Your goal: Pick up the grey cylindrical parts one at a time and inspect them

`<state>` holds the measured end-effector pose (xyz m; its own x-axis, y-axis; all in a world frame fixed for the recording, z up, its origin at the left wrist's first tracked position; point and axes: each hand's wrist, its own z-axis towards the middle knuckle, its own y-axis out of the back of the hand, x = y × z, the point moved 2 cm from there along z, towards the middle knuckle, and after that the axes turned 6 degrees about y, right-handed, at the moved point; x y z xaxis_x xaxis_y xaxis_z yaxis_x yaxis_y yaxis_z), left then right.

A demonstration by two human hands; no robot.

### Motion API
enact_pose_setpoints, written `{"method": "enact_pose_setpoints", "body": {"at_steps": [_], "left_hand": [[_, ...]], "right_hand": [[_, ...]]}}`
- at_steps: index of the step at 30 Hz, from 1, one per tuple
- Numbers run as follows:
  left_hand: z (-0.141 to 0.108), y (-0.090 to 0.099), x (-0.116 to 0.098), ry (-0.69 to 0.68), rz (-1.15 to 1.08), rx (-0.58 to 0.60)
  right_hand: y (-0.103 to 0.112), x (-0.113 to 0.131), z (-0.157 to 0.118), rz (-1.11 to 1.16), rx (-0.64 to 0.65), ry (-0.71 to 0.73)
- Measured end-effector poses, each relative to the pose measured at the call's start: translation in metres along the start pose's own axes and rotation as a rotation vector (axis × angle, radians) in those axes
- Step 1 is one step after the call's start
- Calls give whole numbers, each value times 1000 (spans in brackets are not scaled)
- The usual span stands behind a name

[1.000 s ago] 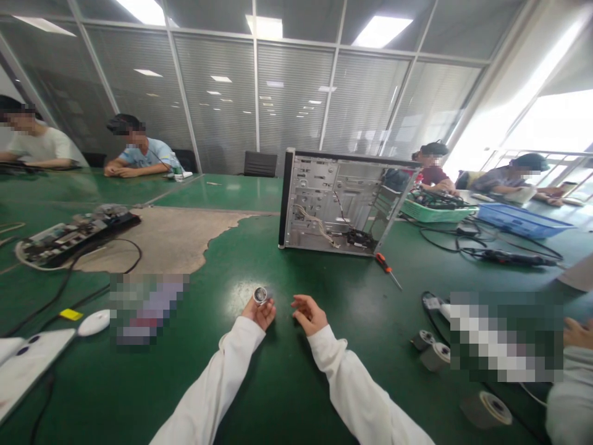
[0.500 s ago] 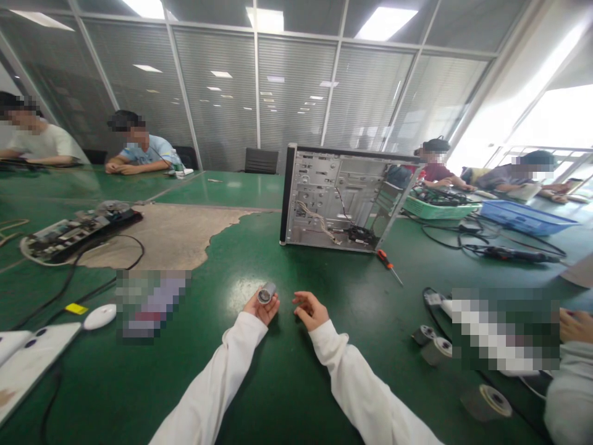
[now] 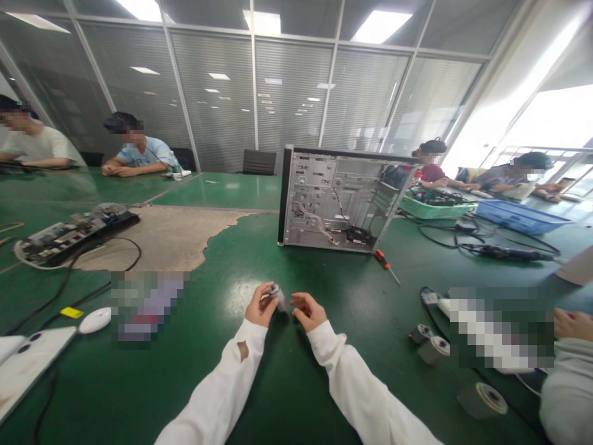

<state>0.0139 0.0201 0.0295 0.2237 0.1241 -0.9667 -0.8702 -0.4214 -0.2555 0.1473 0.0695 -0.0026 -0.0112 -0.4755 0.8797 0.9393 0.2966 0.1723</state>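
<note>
In my left hand (image 3: 260,306) is a small grey metal cylinder (image 3: 278,297), gripped between thumb and fingers and held close above the table. One end of it, with a small round knob or hub, faces up. My right hand (image 3: 309,310) hovers just to the right of the cylinder, its fingers loosely bent and apart, with nothing visible in them. A gap separates it from the cylinder. Beyond both hands stands an open computer case (image 3: 343,204), showing bare metal and a few cables. An orange-handled screwdriver (image 3: 383,261) lies by its lower right corner.
Larger grey cylinders (image 3: 434,350) stand at right, near another person's hand (image 3: 572,324). A green basket (image 3: 438,210), a blue basket (image 3: 521,217) and black cables are farther back. Left are a white mouse (image 3: 95,320), a torn brown sheet (image 3: 180,232) and an opened device (image 3: 76,232).
My left hand has turned over from palm-up, tilting the cylinder more upright and slightly rightward. The right hand has barely moved.
</note>
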Motion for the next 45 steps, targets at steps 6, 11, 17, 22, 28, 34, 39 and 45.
{"method": "enact_pose_setpoints", "body": {"at_steps": [6,11,17,22,28,34,39,45], "left_hand": [[-20,-13,-16,-169,103,-13],[-29,-19,-21,-246,164,36],[-35,-23,-23,-174,30,-74],[-31,-13,-32,-186,113,22],[-28,-7,-35,-259,75,7],[-18,-7,-22,-102,-157,-101],[-1,6,-7,69,-344,-111],[4,10,6,241,-572,-20]], "right_hand": [[1,3,-1,-4,4,10],[1,4,-1,-8,6,14],[2,8,-1,-53,17,32],[2,7,-2,-53,16,27],[0,4,-3,-31,3,14],[1,3,-3,-46,4,9],[0,2,-3,-48,7,7],[0,1,-3,-63,17,11]]}}
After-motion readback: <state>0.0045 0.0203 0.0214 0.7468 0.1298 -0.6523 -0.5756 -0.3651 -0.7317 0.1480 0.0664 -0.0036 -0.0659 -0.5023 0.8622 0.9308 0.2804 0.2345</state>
